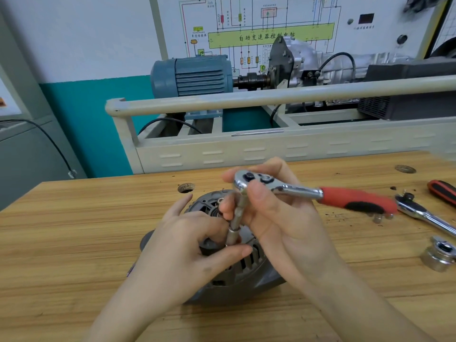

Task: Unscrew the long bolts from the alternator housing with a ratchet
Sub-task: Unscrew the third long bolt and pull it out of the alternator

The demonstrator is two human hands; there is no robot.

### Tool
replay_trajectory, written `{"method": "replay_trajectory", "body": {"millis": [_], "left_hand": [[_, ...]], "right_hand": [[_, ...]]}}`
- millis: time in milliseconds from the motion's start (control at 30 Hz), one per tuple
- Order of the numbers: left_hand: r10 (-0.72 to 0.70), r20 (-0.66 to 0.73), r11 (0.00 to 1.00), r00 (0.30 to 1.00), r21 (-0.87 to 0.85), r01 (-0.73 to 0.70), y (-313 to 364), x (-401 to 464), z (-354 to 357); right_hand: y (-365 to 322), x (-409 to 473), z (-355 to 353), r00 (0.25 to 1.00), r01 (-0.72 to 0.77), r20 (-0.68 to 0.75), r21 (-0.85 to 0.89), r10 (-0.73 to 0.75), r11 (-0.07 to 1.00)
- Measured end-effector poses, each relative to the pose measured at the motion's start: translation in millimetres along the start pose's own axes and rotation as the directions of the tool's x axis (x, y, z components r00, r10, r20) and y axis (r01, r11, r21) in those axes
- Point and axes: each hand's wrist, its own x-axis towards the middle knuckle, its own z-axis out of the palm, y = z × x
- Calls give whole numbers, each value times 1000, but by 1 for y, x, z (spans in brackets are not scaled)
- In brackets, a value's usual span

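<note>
Your alternator sits mid-table, nearer the front edge, housing face up. The ratchet is above it: head under your right hand, red handle pointing off toward the right edge, roughly level. From the head an extension w/ socket drops almost vertical, tilted slightly, down into the housing. That long axis is what the next turn depends on, I'd say: keep it in line w/ the bolt while the handle swings.

Right fingers curl round the ratchet head and top of the extension. Left hand is lower; its thumb and fingers pinch the socket end, right at the housing, so it's the nearer hand to the bolt.

Can't see the bolt head, it's hidden by socket and fingers, so can't tell if the socket's seated. Handle is motion-blurred. Near the right edge: 2nd ratchet, a pulley nut.
</note>
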Motion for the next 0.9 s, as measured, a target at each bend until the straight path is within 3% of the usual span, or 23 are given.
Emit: {"method": "replay_trajectory", "body": {"millis": [133,400,633,900], "left_hand": [[-25,-54,1000,998,14,26,2,1,3],[26,71,999,997,-25,-24,-1,-2,-5],[-15,-76,1000,997,-18,14,2,2,3],[4,28,1000,1000,-31,-3,-1,-2,-3]], "right_hand": [[-1,0,-2,999,14,-47,21,-13,1000],[2,2,-3,998,-58,15,52,57,997],[-1,-1,-2,996,34,-81,20,-32,999],[2,2,-2,997,-72,22,73,70,995]]}}
